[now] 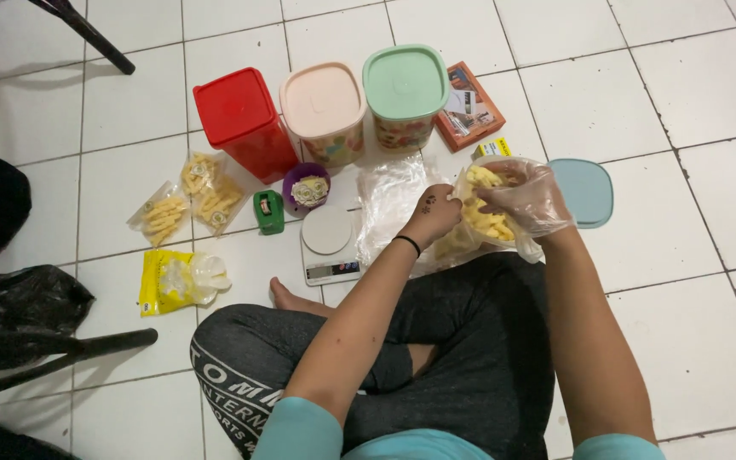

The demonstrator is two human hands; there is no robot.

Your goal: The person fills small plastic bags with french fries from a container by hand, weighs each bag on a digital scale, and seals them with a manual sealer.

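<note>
I sit cross-legged on a white tiled floor. My left hand [433, 213] pinches the edge of a small clear plastic bag [470, 223] partly filled with yellow stick snacks. My right hand [523, 198] wears a clear plastic glove and holds a bunch of yellow stick snacks [485, 181] at the bag's mouth. Just left of my left hand sits a small white digital kitchen scale [329, 244]. A sheet of clear plastic [389, 200] lies on the floor behind the bag.
Three lidded containers stand at the back: red [244, 123], pink-lidded [324, 112], green-lidded [405, 94]. Filled snack bags [187, 200] lie left, beside a green tape dispenser [268, 211], a purple cup [307, 187] and a yellow packet [176, 281]. A blue lid [585, 192] lies right.
</note>
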